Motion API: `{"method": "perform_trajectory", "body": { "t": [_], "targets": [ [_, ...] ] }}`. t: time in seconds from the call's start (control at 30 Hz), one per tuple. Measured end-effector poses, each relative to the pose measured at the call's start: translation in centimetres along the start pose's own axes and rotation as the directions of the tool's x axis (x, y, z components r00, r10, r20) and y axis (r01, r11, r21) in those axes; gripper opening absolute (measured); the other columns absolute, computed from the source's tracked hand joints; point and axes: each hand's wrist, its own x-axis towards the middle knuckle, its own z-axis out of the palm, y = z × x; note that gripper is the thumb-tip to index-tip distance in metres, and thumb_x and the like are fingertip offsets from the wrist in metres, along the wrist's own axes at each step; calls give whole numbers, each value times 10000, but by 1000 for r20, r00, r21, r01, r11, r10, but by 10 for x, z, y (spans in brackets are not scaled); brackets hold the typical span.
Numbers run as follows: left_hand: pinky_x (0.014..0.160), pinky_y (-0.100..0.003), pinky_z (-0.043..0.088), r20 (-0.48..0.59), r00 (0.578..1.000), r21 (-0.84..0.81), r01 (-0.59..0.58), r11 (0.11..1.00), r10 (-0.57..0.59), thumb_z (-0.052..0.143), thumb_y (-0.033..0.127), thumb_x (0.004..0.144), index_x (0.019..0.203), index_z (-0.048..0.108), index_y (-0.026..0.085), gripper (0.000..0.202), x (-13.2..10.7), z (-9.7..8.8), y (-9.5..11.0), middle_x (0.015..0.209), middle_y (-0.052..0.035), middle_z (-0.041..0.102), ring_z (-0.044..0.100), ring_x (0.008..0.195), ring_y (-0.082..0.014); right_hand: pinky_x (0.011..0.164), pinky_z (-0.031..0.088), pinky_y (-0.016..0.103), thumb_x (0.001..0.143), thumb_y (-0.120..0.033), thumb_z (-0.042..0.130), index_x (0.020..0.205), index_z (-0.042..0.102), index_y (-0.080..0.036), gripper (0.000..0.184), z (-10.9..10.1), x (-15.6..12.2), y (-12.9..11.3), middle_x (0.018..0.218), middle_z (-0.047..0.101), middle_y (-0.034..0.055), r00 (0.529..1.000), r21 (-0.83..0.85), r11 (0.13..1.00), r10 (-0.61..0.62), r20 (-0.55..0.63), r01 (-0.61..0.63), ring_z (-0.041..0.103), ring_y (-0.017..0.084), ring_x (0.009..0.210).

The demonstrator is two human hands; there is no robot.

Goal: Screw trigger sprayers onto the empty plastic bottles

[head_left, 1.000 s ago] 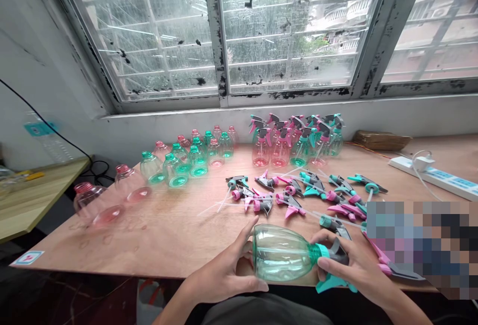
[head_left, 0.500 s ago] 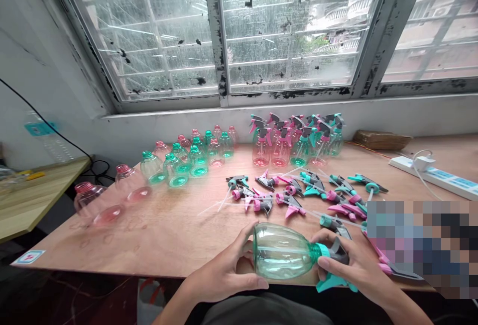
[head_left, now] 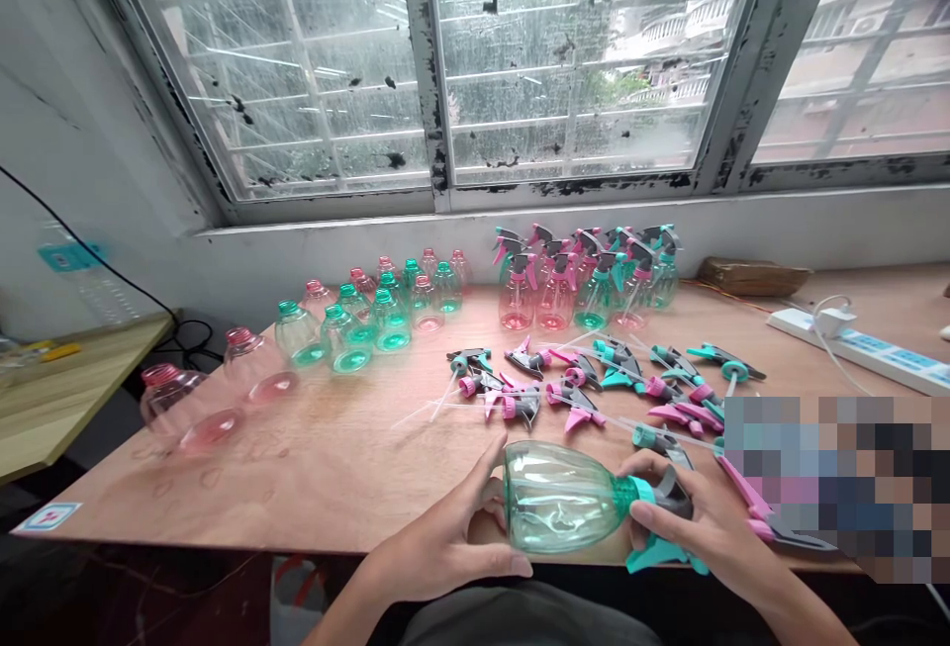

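A clear green spray bottle (head_left: 560, 498) lies on its side above the table's near edge, base toward the left. My left hand (head_left: 449, 542) wraps round its base end, fingers closed on it. My right hand (head_left: 702, 527) grips the grey and teal trigger head (head_left: 664, 517) at the bottle's neck. Loose trigger heads (head_left: 586, 389) in pink, teal and grey lie scattered on the wood just beyond my hands.
Empty pink and green bottles (head_left: 356, 329) stand at the back left, with two pink ones (head_left: 215, 394) near the left edge. Bottles with trigger heads fitted (head_left: 586, 275) cluster by the window wall. A white power strip (head_left: 861, 349) lies at the right. A blurred patch covers the near right.
The bottle and both hands have stayed in almost the same place; the view has shifted slightly. No grip has changed.
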Motion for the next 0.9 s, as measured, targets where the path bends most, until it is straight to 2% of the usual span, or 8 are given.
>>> {"method": "perform_trajectory", "body": {
  "t": [0.17,0.33,0.47,0.6,0.67,0.73,0.8,0.9],
  "targets": [
    [1135,-449,418,24,1000,8,11,1000,-11,778,203,852,1666,92,297,1069,0,0,4,1298,-90,611,595,1202,-260,648,596,326,867,-476,806,1016,670,-210,334,0,1,0,684,731,3,999,1,999,-36,-9,36,723,223,658],
    [1128,-439,433,15,1000,28,-26,999,25,753,177,878,1662,55,333,1061,0,1,6,1230,-73,621,634,1087,-220,649,595,323,865,-481,808,1042,675,-216,346,-1,2,-1,693,733,-1,999,11,999,-35,-4,35,726,225,662],
    [1155,-456,411,31,998,23,-52,998,51,723,258,929,1664,20,327,1019,-1,2,4,1205,-78,646,655,1024,-207,672,591,323,861,-483,814,1056,673,-212,362,-2,2,0,700,733,-4,1000,7,1000,-12,-8,12,725,224,684],
    [1183,-476,382,13,1000,88,-16,996,15,855,300,810,1666,31,319,1188,-2,-2,-1,1416,-114,587,600,1225,-282,666,588,321,868,-487,805,1063,670,-212,363,-2,2,0,697,730,-7,1000,10,1000,-15,0,15,726,226,682],
    [1200,-491,360,-2,1000,110,12,994,-12,907,321,743,1667,65,320,1250,-3,-4,-3,1556,-124,488,554,1304,-317,660,584,321,872,-494,798,1062,673,-211,363,-1,2,0,699,728,-4,1000,4,1000,-21,4,21,723,228,681],
    [1211,-489,351,-9,999,118,34,992,-34,914,342,731,1663,136,316,1215,-3,-5,-4,1650,-118,384,507,1368,-342,661,582,323,870,-500,796,1068,676,-211,370,-1,2,1,698,723,-3,1000,3,1000,-24,3,24,719,229,678],
    [1206,-471,367,-3,999,131,44,990,-44,908,346,736,1652,213,307,1150,-3,-6,-2,1676,-103,352,464,1414,-358,659,583,320,864,-501,802,1065,679,-214,371,0,2,1,700,716,-7,1000,13,1000,-26,0,26,714,225,676],
    [1196,-461,384,-3,998,175,57,983,-58,900,335,743,1643,249,290,1112,-3,-6,1,1632,-101,418,476,1402,-359,656,581,304,861,-492,808,1049,685,-220,352,-1,2,2,714,708,-11,999,20,999,-31,-9,31,702,210,678]
  ]
}}
